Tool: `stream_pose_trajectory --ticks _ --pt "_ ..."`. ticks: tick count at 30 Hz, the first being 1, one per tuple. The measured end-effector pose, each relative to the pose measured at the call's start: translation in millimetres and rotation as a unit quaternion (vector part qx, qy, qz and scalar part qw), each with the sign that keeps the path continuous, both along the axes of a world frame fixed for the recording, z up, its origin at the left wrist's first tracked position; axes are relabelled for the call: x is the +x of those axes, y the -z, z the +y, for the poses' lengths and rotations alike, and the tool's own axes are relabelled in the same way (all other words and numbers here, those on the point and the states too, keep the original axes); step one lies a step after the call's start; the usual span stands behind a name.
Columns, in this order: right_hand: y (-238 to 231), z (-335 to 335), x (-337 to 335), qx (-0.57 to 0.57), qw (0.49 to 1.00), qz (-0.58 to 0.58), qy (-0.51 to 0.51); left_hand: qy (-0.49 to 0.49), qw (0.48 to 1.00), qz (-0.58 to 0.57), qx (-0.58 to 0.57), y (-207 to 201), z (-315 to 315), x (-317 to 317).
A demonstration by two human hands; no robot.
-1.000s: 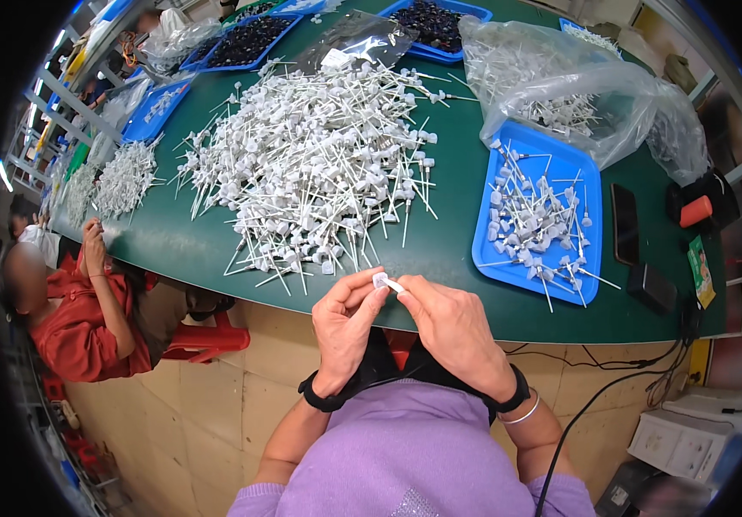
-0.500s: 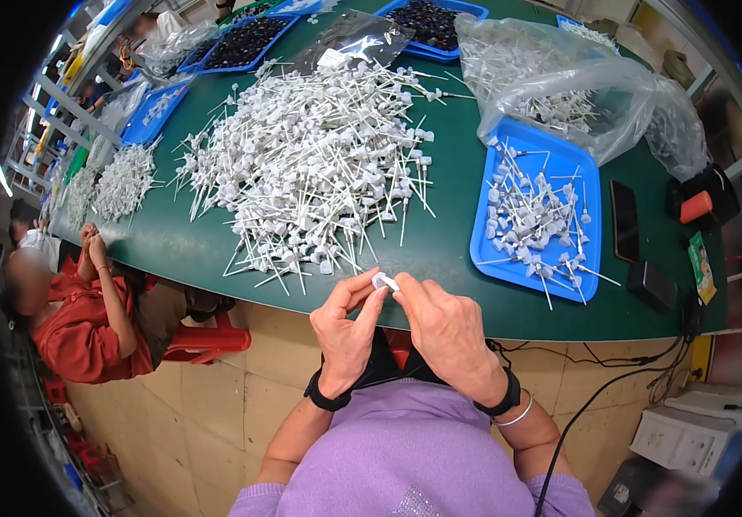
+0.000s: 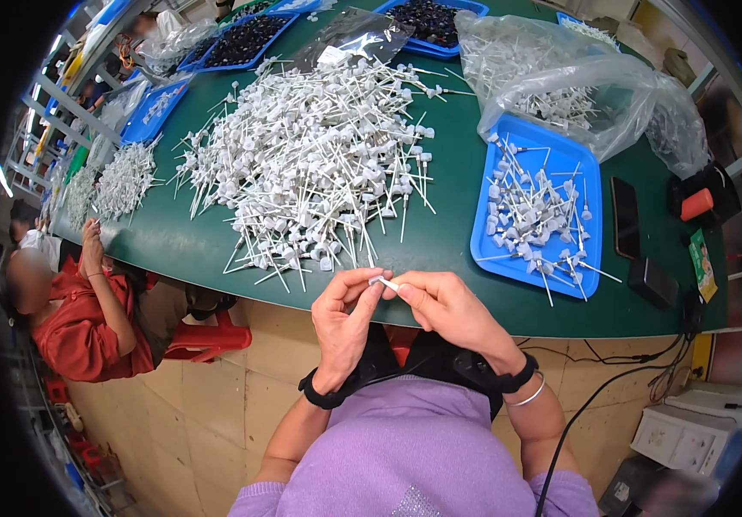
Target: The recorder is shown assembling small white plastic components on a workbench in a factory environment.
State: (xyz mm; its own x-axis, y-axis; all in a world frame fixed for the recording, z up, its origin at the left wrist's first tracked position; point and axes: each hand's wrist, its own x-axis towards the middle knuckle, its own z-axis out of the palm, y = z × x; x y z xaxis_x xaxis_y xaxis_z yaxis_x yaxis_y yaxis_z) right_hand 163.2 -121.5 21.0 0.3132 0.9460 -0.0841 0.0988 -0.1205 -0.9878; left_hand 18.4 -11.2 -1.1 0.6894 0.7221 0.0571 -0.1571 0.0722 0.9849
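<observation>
Close to the table's near edge, my left hand [image 3: 342,323] pinches a small white sprayer part [image 3: 387,283] between thumb and fingers. My right hand [image 3: 448,312] grips the part's narrow white end with thumb and forefinger, so both hands are closed on the same piece. The fingers hide much of its shape. Just beyond my hands lies a big pile of white sprayer pumps [image 3: 310,164] with thin tubes. To the right, a blue tray [image 3: 477,246] holds more of these pumps, some with tubes poking over its near rim.
A clear plastic bag [image 3: 612,95] of similar pumps rests behind the tray. A phone [image 3: 625,219] and a black box [image 3: 653,284] lie on the right. Trays of dark pieces [image 3: 246,45] stand at the back. A co-worker in red [image 3: 86,332] sits at the left.
My right hand has turned and its wrist has swung outward to the right, while the fingers stay at the part. The left hand has barely moved. The co-worker's hands have shifted.
</observation>
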Motion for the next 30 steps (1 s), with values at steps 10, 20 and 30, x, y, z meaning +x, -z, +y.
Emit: stream_pose_trajectory --ticks 10,20,30 --pt "-8.2 -0.3 -5.2 -0.035 0.999 -0.012 0.018 0.018 0.998 -0.012 -0.057 2.2 4.1 0.4" --pt "-10.4 -0.2 0.4 -0.049 0.998 -0.026 0.0 -0.013 0.994 0.064 0.092 1.2 5.1 0.9" --pt "-19.6 -41.1 -3.8 -0.026 0.992 -0.077 0.097 0.027 0.996 0.049 -0.067 -16.1 6.5 9.5"
